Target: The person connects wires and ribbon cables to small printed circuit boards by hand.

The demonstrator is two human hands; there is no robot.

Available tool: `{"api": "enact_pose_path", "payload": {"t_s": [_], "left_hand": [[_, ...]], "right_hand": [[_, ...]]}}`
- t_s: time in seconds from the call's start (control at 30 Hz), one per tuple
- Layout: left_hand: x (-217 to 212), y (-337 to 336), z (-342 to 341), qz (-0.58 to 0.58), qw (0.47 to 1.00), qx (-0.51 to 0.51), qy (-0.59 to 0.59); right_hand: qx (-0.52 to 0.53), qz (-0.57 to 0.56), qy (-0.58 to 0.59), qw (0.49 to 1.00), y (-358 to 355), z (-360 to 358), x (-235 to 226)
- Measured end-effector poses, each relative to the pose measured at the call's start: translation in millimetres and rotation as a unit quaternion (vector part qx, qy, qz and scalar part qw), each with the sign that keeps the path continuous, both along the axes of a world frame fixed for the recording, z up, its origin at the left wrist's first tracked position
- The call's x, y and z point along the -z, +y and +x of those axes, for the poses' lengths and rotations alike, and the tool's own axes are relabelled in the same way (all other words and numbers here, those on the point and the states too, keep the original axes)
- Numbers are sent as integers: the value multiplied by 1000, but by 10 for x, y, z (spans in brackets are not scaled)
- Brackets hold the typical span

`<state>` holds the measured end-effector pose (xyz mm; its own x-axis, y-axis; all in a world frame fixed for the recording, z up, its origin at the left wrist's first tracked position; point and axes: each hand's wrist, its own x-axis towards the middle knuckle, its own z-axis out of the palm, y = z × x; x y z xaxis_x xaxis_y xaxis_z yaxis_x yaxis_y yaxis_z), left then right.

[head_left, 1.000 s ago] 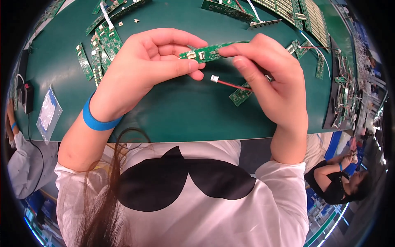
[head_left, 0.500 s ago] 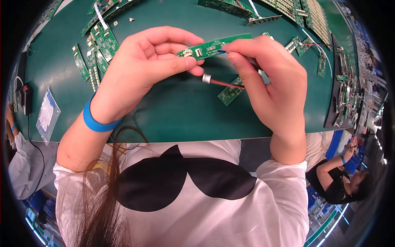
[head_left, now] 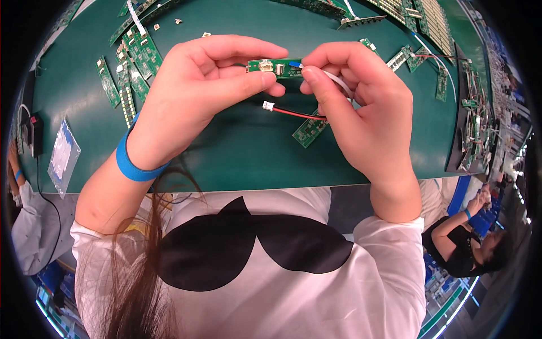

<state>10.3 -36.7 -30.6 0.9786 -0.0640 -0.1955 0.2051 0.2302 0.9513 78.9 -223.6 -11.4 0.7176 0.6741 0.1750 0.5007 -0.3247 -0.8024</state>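
Green circuit strip (head_left: 275, 66), narrow and short, is held above the desk (head_left: 243, 152) between both hands. The left hand (head_left: 203, 90) grips it with thumb below and fingers curled over the top, closed firmly on its left part. The right hand (head_left: 361, 107) pinches at the strip's right end, where a white flat ribbon (head_left: 334, 79) meets the board; whether the ribbon is seated in its socket cannot be told, since the fingertips cover the joint. From the same right hand a red-and-black wire (head_left: 296, 113) trails left, ending in a small white plug (head_left: 267, 105) that hangs free in the air, just below the strip and not joined to it. A white socket on the strip near the left thumb shows nothing in it. Judged from this, the ribbon end is being dealt with, while the plug remains to be fitted.

On the desk under the right hand lies another small green board (head_left: 309, 130). More boards (head_left: 132, 62) sit in rows at the far left, others at the far right. A clear plastic bag (head_left: 63, 155) lies at the near left edge.
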Motion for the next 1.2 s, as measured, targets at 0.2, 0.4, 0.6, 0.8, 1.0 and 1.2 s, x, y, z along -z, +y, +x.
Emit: {"api": "enact_pose_path", "payload": {"t_s": [0.2, 0.4, 0.6, 0.8, 1.0, 1.2], "left_hand": [[-17, -9, -1, 2, 1000, -1, 0], [11, -14, -19, 4, 1000, -6, -9], [-8, -43, -11, -12, 1000, -18, -9], [-13, -71, -20, -65, 997, -25, 18], [-17, -118, -36, -59, 997, -36, 27], [-12, -101, -32, -54, 998, -25, 14]], "right_hand": [[-5, 33, 10, 999, 9, -23, -16], [21, 56, 170, 984, 19, -56, -121], [66, 69, 181, 979, 30, -79, -93], [64, 19, 117, 991, 16, -79, -67], [60, -14, 111, 992, 16, -72, -62], [49, -13, 113, 992, 2, -62, -44]]}}
